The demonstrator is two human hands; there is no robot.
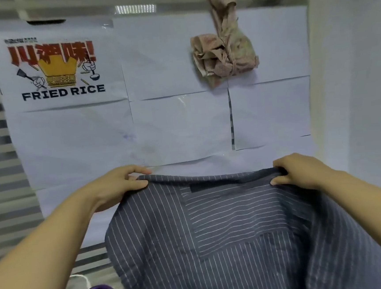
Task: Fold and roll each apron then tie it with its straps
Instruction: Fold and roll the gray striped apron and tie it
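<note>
Two hands hold the striped apron (228, 244) up by its top edge, the left hand (117, 185) and right hand (302, 171) each pinching a corner in a closed grip.

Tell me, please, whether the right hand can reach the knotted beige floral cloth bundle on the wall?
Probably, once freed: the right hand pinches the top edge of the grey pinstriped apron and must let go first. Nothing stands between it and the bundle above.
</note>
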